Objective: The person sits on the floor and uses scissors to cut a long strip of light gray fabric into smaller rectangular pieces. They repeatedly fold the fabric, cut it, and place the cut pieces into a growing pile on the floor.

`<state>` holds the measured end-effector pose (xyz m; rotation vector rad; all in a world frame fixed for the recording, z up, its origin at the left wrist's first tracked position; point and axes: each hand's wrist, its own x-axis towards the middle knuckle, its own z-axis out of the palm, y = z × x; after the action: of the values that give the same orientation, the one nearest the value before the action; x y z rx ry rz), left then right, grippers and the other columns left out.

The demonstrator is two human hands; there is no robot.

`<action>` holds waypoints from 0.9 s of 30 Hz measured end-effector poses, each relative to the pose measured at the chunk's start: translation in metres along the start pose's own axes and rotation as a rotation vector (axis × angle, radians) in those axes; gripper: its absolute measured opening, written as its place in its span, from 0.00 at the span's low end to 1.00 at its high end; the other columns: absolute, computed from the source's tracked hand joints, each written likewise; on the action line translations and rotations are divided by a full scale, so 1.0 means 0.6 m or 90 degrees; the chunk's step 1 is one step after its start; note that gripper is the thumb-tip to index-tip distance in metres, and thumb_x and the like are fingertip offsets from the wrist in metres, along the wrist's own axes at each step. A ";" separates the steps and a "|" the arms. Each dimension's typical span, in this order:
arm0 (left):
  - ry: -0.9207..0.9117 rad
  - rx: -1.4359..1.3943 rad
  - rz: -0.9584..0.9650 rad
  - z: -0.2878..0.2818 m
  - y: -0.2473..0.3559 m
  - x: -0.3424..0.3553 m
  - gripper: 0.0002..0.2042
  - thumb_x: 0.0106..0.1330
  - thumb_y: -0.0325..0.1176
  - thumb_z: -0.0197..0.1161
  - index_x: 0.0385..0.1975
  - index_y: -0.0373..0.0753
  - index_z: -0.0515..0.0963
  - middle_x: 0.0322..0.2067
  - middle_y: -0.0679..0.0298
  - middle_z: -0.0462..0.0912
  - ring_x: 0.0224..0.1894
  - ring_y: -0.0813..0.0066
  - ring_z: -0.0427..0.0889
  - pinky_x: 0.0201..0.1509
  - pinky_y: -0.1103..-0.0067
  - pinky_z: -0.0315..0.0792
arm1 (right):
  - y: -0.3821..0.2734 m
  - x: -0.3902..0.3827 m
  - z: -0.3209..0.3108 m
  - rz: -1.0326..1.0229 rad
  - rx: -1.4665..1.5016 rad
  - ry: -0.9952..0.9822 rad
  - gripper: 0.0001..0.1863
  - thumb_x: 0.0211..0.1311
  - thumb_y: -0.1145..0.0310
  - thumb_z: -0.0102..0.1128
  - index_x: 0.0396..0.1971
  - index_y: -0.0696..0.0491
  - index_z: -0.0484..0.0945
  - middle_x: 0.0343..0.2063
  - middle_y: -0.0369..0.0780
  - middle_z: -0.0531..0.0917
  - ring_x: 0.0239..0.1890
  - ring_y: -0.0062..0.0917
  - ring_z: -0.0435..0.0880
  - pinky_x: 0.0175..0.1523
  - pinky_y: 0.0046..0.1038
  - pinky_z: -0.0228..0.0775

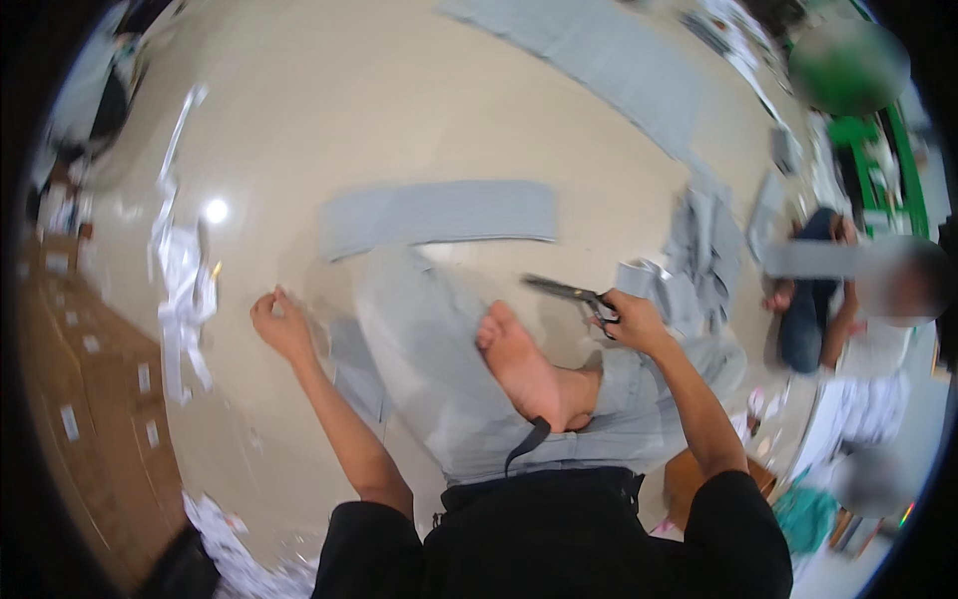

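Observation:
My right hand [634, 320] is closed round the handles of a pair of dark scissors [565, 290]. Their blades point left, above my bare foot [522, 361]. Over the floor to the left, my left hand [280, 324] has its fingers curled together; whether something small is pinched in them I cannot make out. A flat grey fabric strip [444, 213] lies on the floor beyond my crossed legs. Beside my left forearm, a smaller grey fabric piece [356, 367] rests by my leg.
White strips [183, 290] lie on the left floor, near brown cardboard boxes [105, 399]. A long grey fabric panel [609, 70] stretches across the far side. Crumpled grey fabric [704, 245] is heaped at right. Beyond it sits another person [813, 299] with a grey strip.

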<state>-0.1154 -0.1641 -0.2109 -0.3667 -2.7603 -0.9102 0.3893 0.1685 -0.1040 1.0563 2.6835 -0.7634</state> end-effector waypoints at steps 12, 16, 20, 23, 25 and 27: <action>-0.151 -0.238 -0.039 -0.046 0.137 -0.114 0.17 0.74 0.34 0.62 0.56 0.29 0.78 0.49 0.50 0.84 0.50 0.61 0.84 0.52 0.69 0.79 | 0.046 -0.045 0.057 -0.119 -0.039 0.012 0.20 0.55 0.66 0.72 0.46 0.57 0.79 0.43 0.46 0.80 0.49 0.45 0.82 0.54 0.44 0.79; -0.078 -0.285 0.101 -0.060 0.214 -0.127 0.16 0.75 0.34 0.60 0.56 0.31 0.78 0.48 0.53 0.84 0.50 0.63 0.84 0.52 0.70 0.78 | 0.072 -0.017 0.013 -0.063 0.008 0.048 0.18 0.61 0.62 0.68 0.45 0.57 0.79 0.44 0.47 0.81 0.50 0.45 0.83 0.54 0.44 0.79; -0.318 -0.307 0.322 0.018 0.458 -0.166 0.12 0.74 0.33 0.62 0.51 0.36 0.81 0.45 0.56 0.85 0.47 0.65 0.85 0.51 0.72 0.78 | 0.120 0.014 -0.038 0.050 0.014 0.119 0.17 0.64 0.60 0.65 0.46 0.56 0.80 0.44 0.48 0.83 0.50 0.46 0.84 0.52 0.44 0.79; -0.479 -0.194 0.492 0.119 0.541 -0.184 0.15 0.72 0.37 0.63 0.53 0.37 0.81 0.48 0.54 0.84 0.51 0.59 0.84 0.53 0.65 0.76 | 0.116 0.043 -0.034 0.050 0.088 0.184 0.16 0.65 0.60 0.65 0.46 0.56 0.81 0.43 0.47 0.84 0.49 0.45 0.84 0.51 0.44 0.79; -0.439 -0.091 0.618 0.177 0.557 -0.198 0.17 0.72 0.40 0.63 0.56 0.38 0.80 0.52 0.55 0.82 0.55 0.56 0.81 0.57 0.62 0.73 | 0.115 0.058 -0.027 0.035 0.153 0.210 0.15 0.66 0.60 0.64 0.44 0.56 0.82 0.41 0.47 0.86 0.48 0.44 0.85 0.50 0.44 0.78; -0.378 0.000 0.685 0.214 0.575 -0.217 0.20 0.73 0.42 0.62 0.59 0.39 0.78 0.55 0.56 0.80 0.56 0.54 0.79 0.58 0.60 0.71 | 0.109 0.072 -0.029 0.028 0.207 0.210 0.14 0.66 0.61 0.63 0.41 0.57 0.83 0.38 0.46 0.87 0.45 0.43 0.86 0.48 0.43 0.78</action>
<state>0.0954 0.1599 -0.1573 -2.0996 -2.3283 -0.5217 0.4018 0.2436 -0.1291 1.4228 2.8521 -1.1365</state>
